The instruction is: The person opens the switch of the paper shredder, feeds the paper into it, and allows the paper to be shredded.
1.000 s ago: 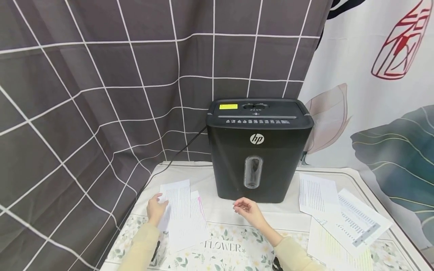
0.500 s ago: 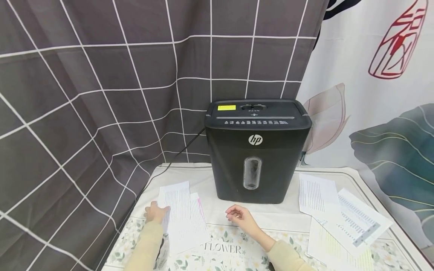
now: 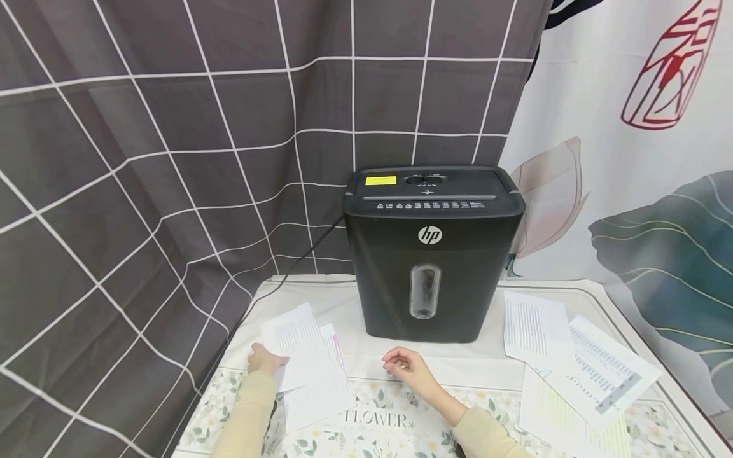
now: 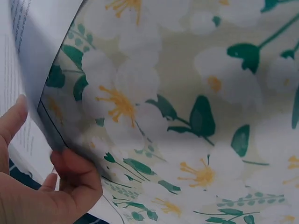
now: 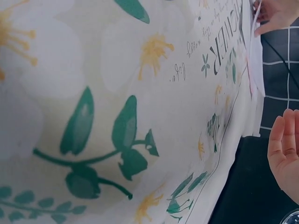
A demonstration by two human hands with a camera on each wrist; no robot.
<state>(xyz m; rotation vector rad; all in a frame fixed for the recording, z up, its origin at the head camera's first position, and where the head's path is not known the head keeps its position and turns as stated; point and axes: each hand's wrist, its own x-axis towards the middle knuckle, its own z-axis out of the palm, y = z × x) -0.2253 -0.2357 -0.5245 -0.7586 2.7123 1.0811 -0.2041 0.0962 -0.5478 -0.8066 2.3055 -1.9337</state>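
At the left of the table, my left hand (image 3: 265, 360) pinches the left edge of a printed paper sheet (image 3: 294, 343). The left wrist view shows this sheet's edge (image 4: 35, 93) bent up between the thumb and curled fingers. Under it lies another sheet (image 3: 321, 397) with a pink mark along one side. My right hand (image 3: 413, 370) hovers in front of the black HP paper shredder (image 3: 389, 273), fingers loosely curled and holding nothing. In the right wrist view, that hand (image 5: 285, 154) is partly cut off by the frame.
Several printed sheets (image 3: 595, 369) lie overlapping at the right of the table. A black cord (image 3: 280, 286) runs from the shredder down the table's left side. A grey checked curtain (image 3: 229, 159) hangs behind, and a floral cloth (image 3: 395, 439) covers the table.
The top sheet on the left has turned and shifted left, its far end swinging leftward. My right hand has moved slightly left and toward me.
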